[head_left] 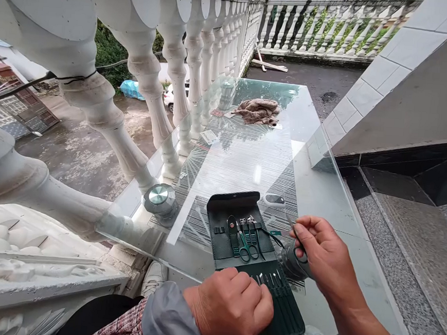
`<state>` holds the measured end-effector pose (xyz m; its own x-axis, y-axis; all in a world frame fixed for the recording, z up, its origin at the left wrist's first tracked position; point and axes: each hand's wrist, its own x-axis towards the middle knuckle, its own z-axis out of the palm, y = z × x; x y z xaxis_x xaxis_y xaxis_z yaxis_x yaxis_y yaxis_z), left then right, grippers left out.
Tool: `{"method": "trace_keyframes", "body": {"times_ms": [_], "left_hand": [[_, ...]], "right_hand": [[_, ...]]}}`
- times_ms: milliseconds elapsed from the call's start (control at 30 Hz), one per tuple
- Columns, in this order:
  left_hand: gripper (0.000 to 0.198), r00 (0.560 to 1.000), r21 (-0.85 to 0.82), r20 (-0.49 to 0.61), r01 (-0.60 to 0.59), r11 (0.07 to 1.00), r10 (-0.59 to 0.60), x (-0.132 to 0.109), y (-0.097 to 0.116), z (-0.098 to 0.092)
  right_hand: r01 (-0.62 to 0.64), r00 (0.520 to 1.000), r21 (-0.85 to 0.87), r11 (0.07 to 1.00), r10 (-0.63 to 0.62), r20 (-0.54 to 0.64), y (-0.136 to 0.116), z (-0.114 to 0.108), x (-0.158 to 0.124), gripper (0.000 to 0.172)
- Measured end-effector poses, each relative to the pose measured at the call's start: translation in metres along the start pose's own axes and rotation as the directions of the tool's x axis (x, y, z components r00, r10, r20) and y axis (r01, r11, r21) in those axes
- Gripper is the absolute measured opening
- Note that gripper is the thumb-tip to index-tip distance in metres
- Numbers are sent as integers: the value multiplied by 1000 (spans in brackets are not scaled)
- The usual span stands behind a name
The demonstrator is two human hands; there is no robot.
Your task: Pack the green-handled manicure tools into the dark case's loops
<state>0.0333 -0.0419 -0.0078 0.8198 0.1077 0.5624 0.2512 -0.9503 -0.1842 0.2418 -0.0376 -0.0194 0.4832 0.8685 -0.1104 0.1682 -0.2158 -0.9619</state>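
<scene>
A dark green manicure case (235, 264) lies unfolded on the glass table. Its upper part holds green-handled scissors (248, 249), a nail file (233, 235), nail clippers (252, 232) and nippers (272, 236). Thin metal tools (274, 280) stick out of slots in the lower flap. My left hand (232, 305) is closed in a fist over that flap, and its fingertips are hidden. Raised to the right of the case, my right hand (320, 247) pinches small scissors (294, 232), with a narrow tip pointing up and left and a dark loop below the fingers.
The glass table (222, 178) stands beside a white balustrade (139, 63). On it are a brown cloth (257, 111) and, just past the case, a small grey-white oval object (274, 199). Round supports (161, 199) show under the glass. Stone steps (408, 228) lie to the right.
</scene>
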Motion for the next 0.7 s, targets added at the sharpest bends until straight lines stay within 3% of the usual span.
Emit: {"method": "trace_keyframes", "body": {"times_ms": [67, 167, 267, 533, 700], "left_hand": [[19, 1000, 16, -23, 10, 1000, -10, 1, 0, -1], [23, 999, 39, -35, 20, 999, -19, 2, 0, -1], [19, 1000, 42, -13, -3, 999, 4, 0, 1, 2], [11, 1000, 34, -3, -11, 999, 11, -5, 2, 6], [10, 998, 71, 56, 10, 997, -14, -13, -1, -1]], "right_hand": [[-98, 988, 116, 988, 83, 129, -5, 9, -17, 34], [-175, 937, 162, 971, 114, 329, -8, 20, -39, 33], [-176, 911, 177, 968, 92, 403, -11, 25, -49, 32], [-43, 882, 38, 998, 20, 472, -11, 13, -47, 23], [98, 803, -93, 991, -23, 596, -14, 8, -51, 17]]}}
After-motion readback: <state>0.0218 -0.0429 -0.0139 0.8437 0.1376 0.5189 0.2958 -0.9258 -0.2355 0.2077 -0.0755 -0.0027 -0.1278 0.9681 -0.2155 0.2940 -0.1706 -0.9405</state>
